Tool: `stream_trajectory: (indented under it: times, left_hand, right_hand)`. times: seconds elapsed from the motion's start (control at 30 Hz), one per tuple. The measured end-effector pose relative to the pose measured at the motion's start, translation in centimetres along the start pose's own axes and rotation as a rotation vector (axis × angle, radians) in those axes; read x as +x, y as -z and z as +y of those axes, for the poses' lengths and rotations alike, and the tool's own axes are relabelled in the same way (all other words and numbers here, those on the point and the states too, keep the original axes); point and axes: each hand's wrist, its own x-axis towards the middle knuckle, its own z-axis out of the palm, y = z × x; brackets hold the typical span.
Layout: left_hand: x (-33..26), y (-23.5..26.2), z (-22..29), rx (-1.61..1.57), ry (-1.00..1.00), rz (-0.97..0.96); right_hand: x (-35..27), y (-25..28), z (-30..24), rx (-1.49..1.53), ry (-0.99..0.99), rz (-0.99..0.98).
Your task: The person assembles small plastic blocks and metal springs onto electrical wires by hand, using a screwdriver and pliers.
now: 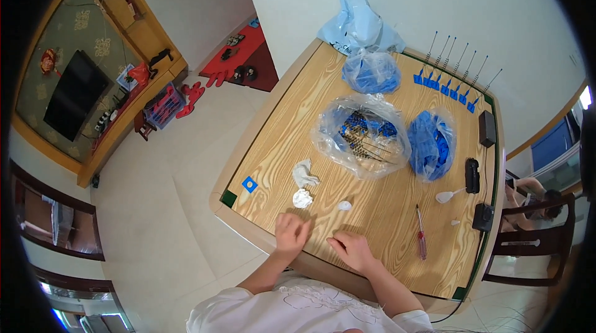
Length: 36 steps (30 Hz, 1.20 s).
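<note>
My left hand (pixel 290 234) lies flat on the wooden table (pixel 397 227) near its front edge, fingers spread and holding nothing. My right hand (pixel 351 250) rests palm down beside it, also with nothing in it. Just beyond the hands lie two crumpled white tissues (pixel 303 185) and a small white scrap (pixel 344 206). A clear plastic bag of blue tags with wire springs (pixel 363 134) sits in the middle of the table. Two more bags of blue parts (pixel 431 144) (pixel 371 71) lie farther back.
A red-handled screwdriver (pixel 421 238) lies right of my hands. A row of blue tags with springs (pixel 450 81) lines the far edge. Black devices (pixel 473 175) and a white spoon (pixel 448 196) lie along the right side. A blue square (pixel 249 184) sits at the left. A chair (pixel 528 240) stands at the right.
</note>
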Motion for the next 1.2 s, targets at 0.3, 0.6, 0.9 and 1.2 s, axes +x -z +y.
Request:
stream_trajectory:
  times: [0.3,0.6,0.9,1.2]
  left_hand:
    - [2.3,0.0,-1.3,0.05,0.039,-0.104]
    - [-0.5,0.1,4.2,-0.24,0.047,-0.256]
    - [-0.6,-0.9,4.3,-0.267,-0.043,-0.33]
    - [-1.9,-1.2,3.0,-0.247,0.107,-0.33]
  right_hand:
    - [-0.6,-0.1,0.4,0.108,-0.058,0.016]
    - [-0.5,-0.6,-0.1,0.405,-0.068,-0.204]
    - [-1.2,-1.4,1.7,0.335,-0.069,0.108]
    - [-0.3,-0.3,0.5,0.4,-0.138,0.093]
